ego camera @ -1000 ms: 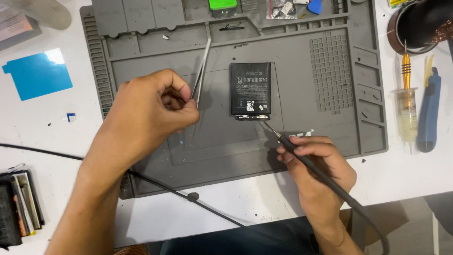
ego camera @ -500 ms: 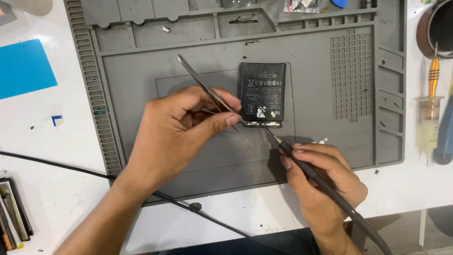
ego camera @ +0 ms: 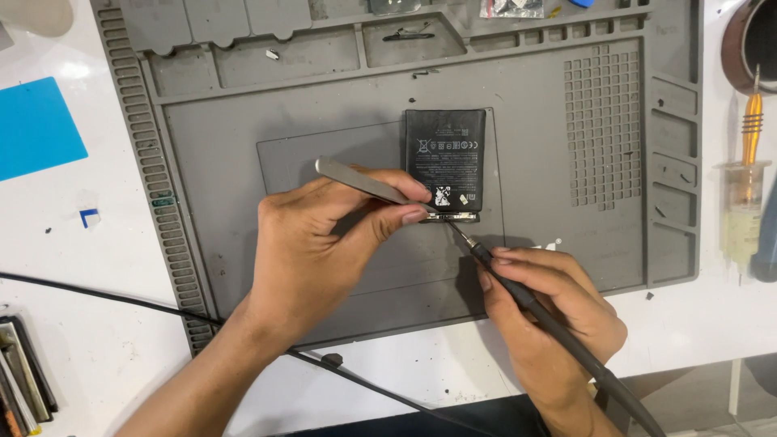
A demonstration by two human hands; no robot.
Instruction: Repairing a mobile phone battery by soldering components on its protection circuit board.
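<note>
Grey silicone work mat (ego camera: pixel 243 146): covers most of the white bench, with small trays along its top edge.
Flat black rectangular battery pack (ego camera: pixel 445 160): lies face up near the mat's middle; white symbols and small print cover its face, and a pale connector strip runs along its lower edge.
Left hand (ego camera: pixel 324 243): closed around slim steel tweezers (ego camera: pixel 364 184), tips down at the battery's lower edge.
Right hand (ego camera: pixel 550 316): wrapped pen-style around a black soldering iron with a thin metal tip (ego camera: pixel 518 291), the tip touching that same lower edge.
Step in hand: looks like heat work on the battery's connector, tweezers steadying it.
Next move: I'd judge it calls for a steady tip and a light tweezer grip.
Blue rectangular sheet (ego camera: pixel 36 125): lies flat at the far left.
Clear syringe with an orange plunger (ego camera: pixel 743 210): stands off the mat's right edge.
</note>
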